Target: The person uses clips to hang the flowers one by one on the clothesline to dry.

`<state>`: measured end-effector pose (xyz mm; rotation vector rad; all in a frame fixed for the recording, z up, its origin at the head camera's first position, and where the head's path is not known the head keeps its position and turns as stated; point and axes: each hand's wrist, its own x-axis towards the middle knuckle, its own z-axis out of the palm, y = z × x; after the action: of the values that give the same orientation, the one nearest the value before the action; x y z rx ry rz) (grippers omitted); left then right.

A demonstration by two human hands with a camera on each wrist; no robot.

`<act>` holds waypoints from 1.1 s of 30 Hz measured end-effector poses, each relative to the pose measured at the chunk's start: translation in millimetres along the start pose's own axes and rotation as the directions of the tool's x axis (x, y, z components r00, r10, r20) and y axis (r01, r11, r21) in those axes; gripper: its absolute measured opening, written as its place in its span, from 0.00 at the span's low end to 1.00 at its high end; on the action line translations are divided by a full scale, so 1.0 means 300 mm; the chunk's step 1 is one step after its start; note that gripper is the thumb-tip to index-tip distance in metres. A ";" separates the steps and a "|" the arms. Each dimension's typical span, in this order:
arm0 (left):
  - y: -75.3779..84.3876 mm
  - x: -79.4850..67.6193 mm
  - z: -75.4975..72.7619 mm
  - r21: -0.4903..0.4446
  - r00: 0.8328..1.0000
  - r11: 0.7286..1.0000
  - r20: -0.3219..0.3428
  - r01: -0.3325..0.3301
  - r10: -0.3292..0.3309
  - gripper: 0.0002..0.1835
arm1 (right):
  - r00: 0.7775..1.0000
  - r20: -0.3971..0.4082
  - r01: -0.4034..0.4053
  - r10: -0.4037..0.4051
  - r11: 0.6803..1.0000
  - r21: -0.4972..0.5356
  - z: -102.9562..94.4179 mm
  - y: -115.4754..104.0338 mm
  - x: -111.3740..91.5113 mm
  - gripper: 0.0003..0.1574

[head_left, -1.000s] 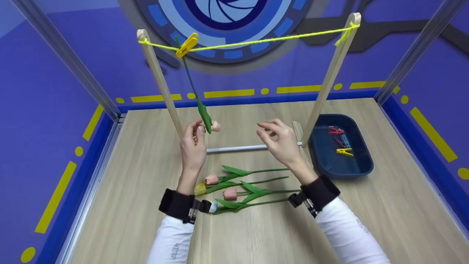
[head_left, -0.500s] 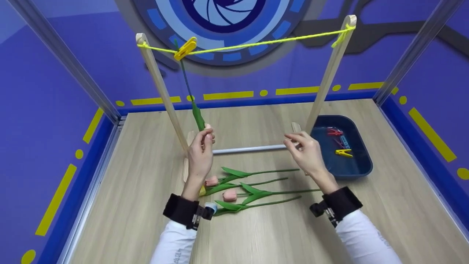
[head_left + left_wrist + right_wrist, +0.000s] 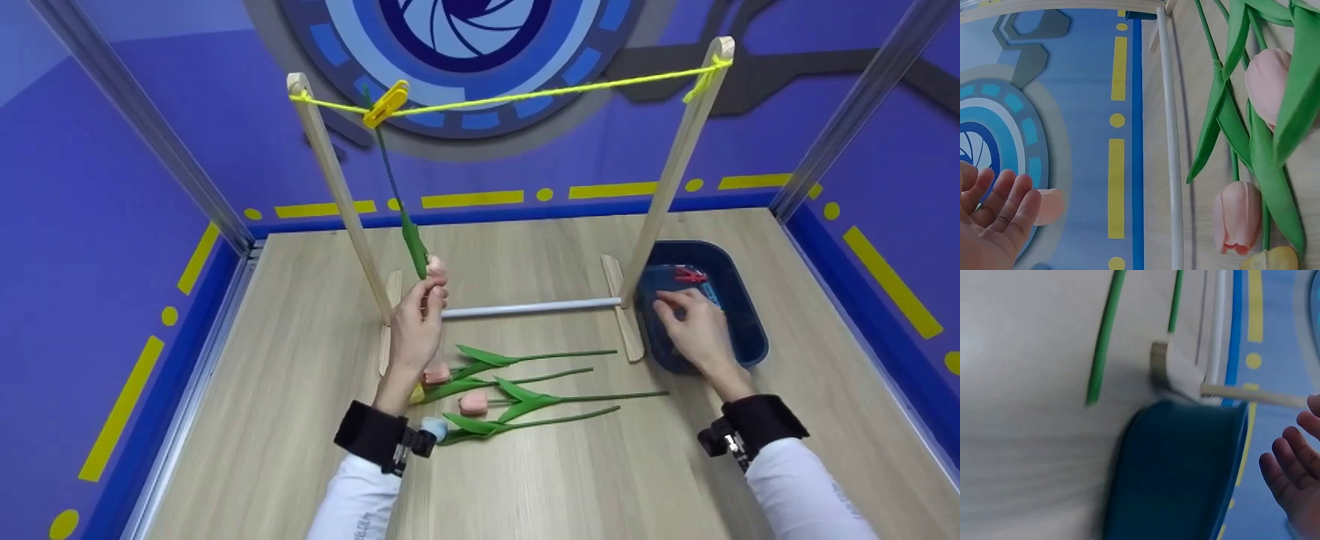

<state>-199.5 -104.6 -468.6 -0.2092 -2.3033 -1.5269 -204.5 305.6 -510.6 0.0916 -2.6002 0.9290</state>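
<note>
A pink tulip [image 3: 412,240] hangs head down from a yellow cord [image 3: 525,96], its stem held by a yellow clothespin [image 3: 386,104]. My left hand [image 3: 417,327] is right at its bloom, fingers loosely bent; in the left wrist view the bloom [image 3: 1051,207] shows just beyond the fingertips. My right hand [image 3: 696,330] hovers over the dark blue basin [image 3: 757,341] with relaxed fingers and nothing in them. A red clothespin [image 3: 690,275] and part of a blue one [image 3: 710,294] lie in the basin, and the hand hides what is beneath it.
The cord runs between two wooden posts [image 3: 679,169], joined low down by a white rod [image 3: 532,307]. Several tulips lie on the table in front, among them a pink one [image 3: 473,403] and a light blue one [image 3: 433,428]. Blue panels [image 3: 112,247] enclose the table.
My right hand has moved right, from beside the frame's middle to over the basin. The left hand has shifted slightly right and down, staying by the hanging tulip's bloom.
</note>
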 end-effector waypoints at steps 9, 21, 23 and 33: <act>-0.018 -0.009 0.010 0.094 0.996 0.995 0.074 0.045 -0.052 0.14 | 0.981 0.158 -0.087 0.115 0.981 -0.173 -0.053 0.116 0.024 0.24; -0.046 -0.024 0.025 0.191 0.982 0.978 0.155 0.081 -0.112 0.13 | 0.839 0.444 -0.160 0.313 0.924 -0.348 -0.073 0.208 0.074 0.43; -0.049 -0.028 0.031 0.195 0.979 0.977 0.165 0.084 -0.117 0.14 | 0.824 0.456 -0.180 0.336 0.919 -0.352 -0.072 0.217 0.072 0.44; -0.071 -0.048 0.061 0.172 0.958 0.981 0.251 0.094 -0.136 0.14 | 0.814 0.485 -0.161 0.321 0.926 -0.342 -0.037 0.204 0.059 0.39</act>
<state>-197.2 -95.3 -498.7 -0.2513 -2.6750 -1.4338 -228.4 361.4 -532.7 -0.0782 -3.3103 0.6545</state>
